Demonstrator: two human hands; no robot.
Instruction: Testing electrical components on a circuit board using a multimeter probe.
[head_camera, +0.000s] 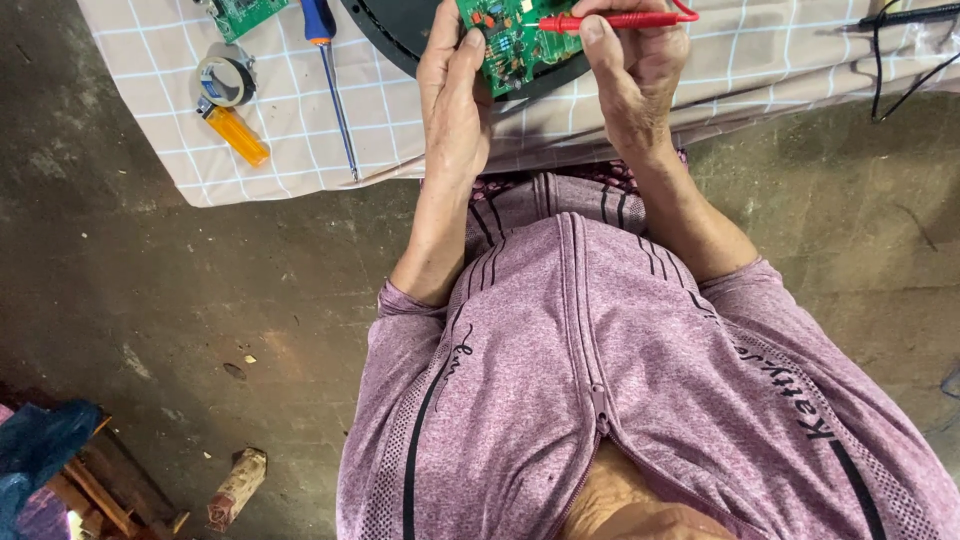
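- Both our hands sit top centre of the frame, over the cloth-covered table.
- Left hand (455, 95): fingers clamped on the left edge of the green circuit board (510, 45), thumb on its face.
- Right hand (635, 70): pinching the red test probe (610, 20), with the thumb pressed on the shaft. Probe lies roughly level and points left, tip over the board's upper part.
- Board: green, populated with small parts (some orange, blue and pale bits show), details too small to tell. It is cut off by the top edge of the frame and sits over the black round disc (400, 30), which rests on the checked tablecloth (300, 120).
- Containers: none open that we can see into. Nearest thing to one is the orange lighter (236, 134), translucent body, lying at upper left just below the roll of tape (225, 80); fill level can't be read.
- Blue-handled screwdriver (330, 75) lies on the cloth between the tape and the left hand, tip toward the table's near edge.
- Second green board (240, 15) sits at the top edge, above the tape.
- Black lead (900, 40) trails across the cloth at upper right, well apart from the hands.
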